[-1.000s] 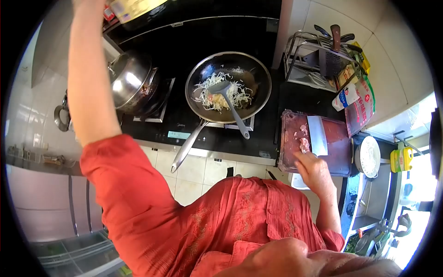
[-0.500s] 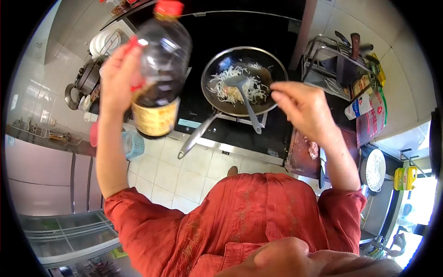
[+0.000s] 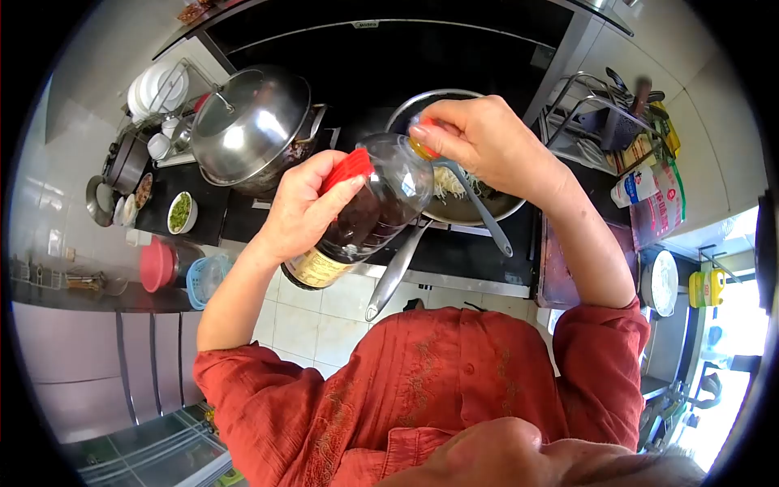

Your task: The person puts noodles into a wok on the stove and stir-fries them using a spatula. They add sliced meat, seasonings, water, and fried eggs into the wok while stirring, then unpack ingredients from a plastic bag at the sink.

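My left hand (image 3: 304, 199) is closed around the red handle of a large clear bottle (image 3: 377, 207) with dark liquid and a yellow label. The bottle leans with its neck toward the upper right, over the near left edge of the wok (image 3: 511, 213). At the neck, my right hand (image 3: 503, 146) pinches the red bottle cap (image 3: 428, 138); whether the cap is loose cannot be seen. Inside the wok lie pale shreds of food (image 3: 448, 185), partly hidden by the bottle and my right hand. A grey spatula (image 3: 484, 213) rests in it, handle toward me.
Left of the wok stands a large lidded steel pot (image 3: 251, 130). Farther left are a white bowl of chopped greens (image 3: 182, 213), a pink basin (image 3: 158, 264) and a blue basket (image 3: 207, 280). A cutting board (image 3: 588, 264) and a utensil rack (image 3: 592, 101) stand right.
The bottle has come down and rightward, tilting toward the wok. My right hand has moved left onto the cap. The view has shifted, bringing the lidded pot into sight.
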{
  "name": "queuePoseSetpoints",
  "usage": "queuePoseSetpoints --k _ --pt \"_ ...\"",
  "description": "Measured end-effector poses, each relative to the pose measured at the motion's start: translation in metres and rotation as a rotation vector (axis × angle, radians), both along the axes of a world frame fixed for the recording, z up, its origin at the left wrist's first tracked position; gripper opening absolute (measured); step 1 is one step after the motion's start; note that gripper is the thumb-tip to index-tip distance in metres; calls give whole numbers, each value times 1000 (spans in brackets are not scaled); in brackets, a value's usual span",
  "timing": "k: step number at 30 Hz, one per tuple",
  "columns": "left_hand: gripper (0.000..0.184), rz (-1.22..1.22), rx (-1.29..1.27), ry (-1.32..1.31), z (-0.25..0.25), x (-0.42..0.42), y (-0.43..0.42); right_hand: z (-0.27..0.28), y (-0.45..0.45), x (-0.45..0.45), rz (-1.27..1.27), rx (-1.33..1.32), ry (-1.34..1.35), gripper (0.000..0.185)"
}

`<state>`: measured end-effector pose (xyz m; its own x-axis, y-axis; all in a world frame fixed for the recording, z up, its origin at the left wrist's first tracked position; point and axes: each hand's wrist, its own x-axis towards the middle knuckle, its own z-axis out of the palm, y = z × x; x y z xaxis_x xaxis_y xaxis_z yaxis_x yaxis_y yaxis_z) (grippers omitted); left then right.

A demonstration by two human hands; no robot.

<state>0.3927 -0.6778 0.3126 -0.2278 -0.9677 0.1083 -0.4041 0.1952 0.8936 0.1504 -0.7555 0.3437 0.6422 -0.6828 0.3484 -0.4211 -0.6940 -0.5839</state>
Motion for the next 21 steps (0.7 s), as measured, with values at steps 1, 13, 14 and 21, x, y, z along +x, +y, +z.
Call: queuePoseSetpoints --k 1,13,14,21 --pt "19 -10 10 7 -3 2 -1 -3 0 2 -10 10 7 38" --pt "17 43 -14 110 -21 7 11 -13 8 7 82 -485 325 21" --pt "17 45 -15 113 -23 7 12 -17 6 7 98 -510 298 20" --pt "20 78 -5 154 -31 15 22 -12 -9 13 143 -146 67 26"
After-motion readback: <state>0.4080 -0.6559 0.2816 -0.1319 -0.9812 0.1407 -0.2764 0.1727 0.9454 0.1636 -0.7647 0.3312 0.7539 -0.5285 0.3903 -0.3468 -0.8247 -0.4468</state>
